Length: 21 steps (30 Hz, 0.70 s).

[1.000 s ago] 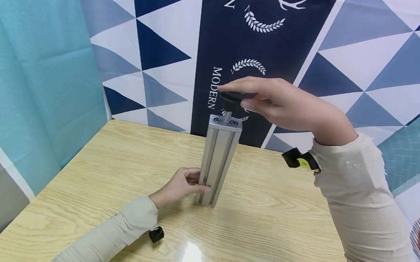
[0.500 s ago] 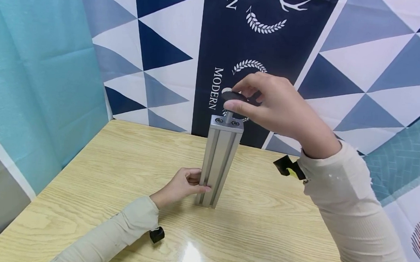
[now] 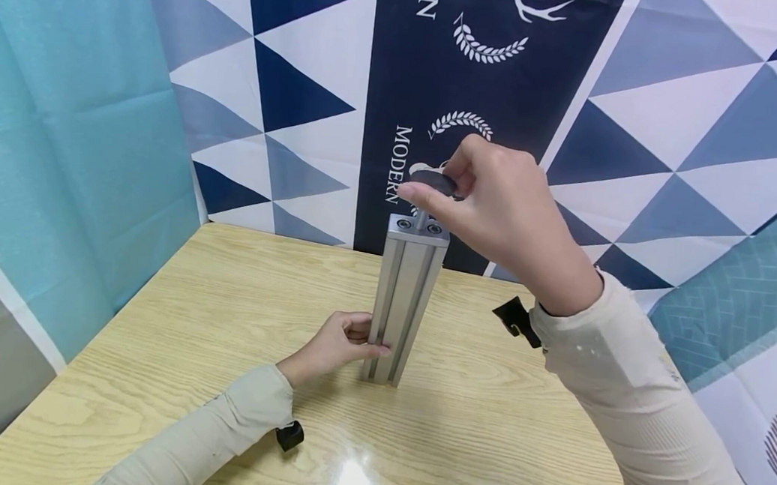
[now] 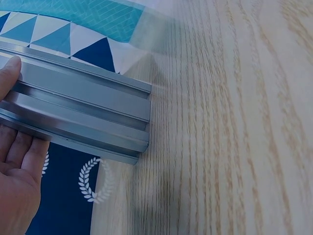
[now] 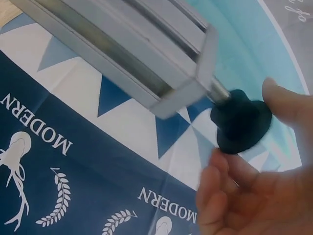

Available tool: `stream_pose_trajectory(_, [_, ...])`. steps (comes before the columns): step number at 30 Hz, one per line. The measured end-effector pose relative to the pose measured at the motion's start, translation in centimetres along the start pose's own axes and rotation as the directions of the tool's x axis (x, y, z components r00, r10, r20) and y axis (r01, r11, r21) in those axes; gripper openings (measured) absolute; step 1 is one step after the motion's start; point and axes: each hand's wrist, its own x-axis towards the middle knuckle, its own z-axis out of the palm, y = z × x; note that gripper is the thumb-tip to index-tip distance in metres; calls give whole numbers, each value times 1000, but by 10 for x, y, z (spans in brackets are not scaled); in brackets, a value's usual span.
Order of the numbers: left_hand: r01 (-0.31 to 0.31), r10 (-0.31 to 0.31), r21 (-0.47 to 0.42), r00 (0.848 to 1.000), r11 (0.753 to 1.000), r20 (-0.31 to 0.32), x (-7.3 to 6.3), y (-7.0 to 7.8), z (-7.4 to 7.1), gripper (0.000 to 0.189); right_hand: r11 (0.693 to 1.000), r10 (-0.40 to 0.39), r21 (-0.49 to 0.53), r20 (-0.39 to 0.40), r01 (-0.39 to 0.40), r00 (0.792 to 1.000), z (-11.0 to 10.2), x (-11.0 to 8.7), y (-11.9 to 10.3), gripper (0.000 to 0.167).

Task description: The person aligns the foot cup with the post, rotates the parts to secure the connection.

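An aluminium extrusion profile [image 3: 403, 296] stands upright on the wooden table. Its top carries a metal end plate [image 3: 418, 231] with two screws, and a levelling foot with a black round base [image 3: 433, 180] sticks up from it on a metal stem. My left hand [image 3: 330, 345] grips the profile near its lower end, thumb on the near face, fingers behind. In the left wrist view the profile's end [image 4: 142, 122] meets the table. My right hand [image 3: 502, 202] pinches the black base by its rim; the right wrist view shows thumb and fingers [image 5: 222, 166] on opposite sides.
The wooden table [image 3: 517, 432] spreads around the profile. Behind it hangs a patterned cloth [image 3: 303, 101] with triangles and a dark printed band. A turquoise curtain [image 3: 64, 137] is on the left. Each wrist wears a black camera mount [image 3: 290, 436].
The right hand's outstretched fingers have curled round the foot's rim. Its thumb has moved left across the near side, while the wrist has turned and dropped. Left hand and profile stay put.
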Motion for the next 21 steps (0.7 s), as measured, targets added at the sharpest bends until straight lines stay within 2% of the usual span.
stream_pose_trajectory(3, [0, 0, 11, 1000, 1000, -1, -1, -1, 0, 42, 999, -4, 42, 78, 1, 997, -7, 0, 2, 54])
stream_pose_trajectory(5, [3, -3, 20, 1000, 1000, -3, -1, -1, 0, 42, 997, -40, 76, 133, 30, 990, -12, 2, 5, 50])
stream_pose_trajectory(8, [6, -6, 35, 1000, 999, -8, 0, -1, 0, 44, 982, -166, 125, 211, 142, 963, -19, 5, 12, 43])
stream_pose_trajectory(10, [4, -4, 43, 1000, 999, -9, 0, -1, 0, 43, 957, -277, 164, 259, 241, 925, -23, 9, 17, 41])
stream_pose_trajectory(12, [-1, 2, 51, 1000, 999, -10, 0, -1, 0, 43, 921, -384, 197, 303, 337, 872, -26, 12, 22, 42])
stream_pose_trajectory(15, [1, 0, 52, 1000, 999, -13, 0, -1, 0, 42, 874, -486, 216, 363, 436, 795, -29, 18, 28, 45])
stream_pose_trajectory(17, [3, -2, 50, 1000, 999, -15, 0, -2, 0, 42, 859, -511, 214, 405, 465, 758, -31, 22, 30, 48])
stream_pose_trajectory(21, [5, -5, 50, 1000, 999, -15, 1, -3, 0, 42, 861, -503, 213, 489, 462, 713, -33, 27, 32, 55])
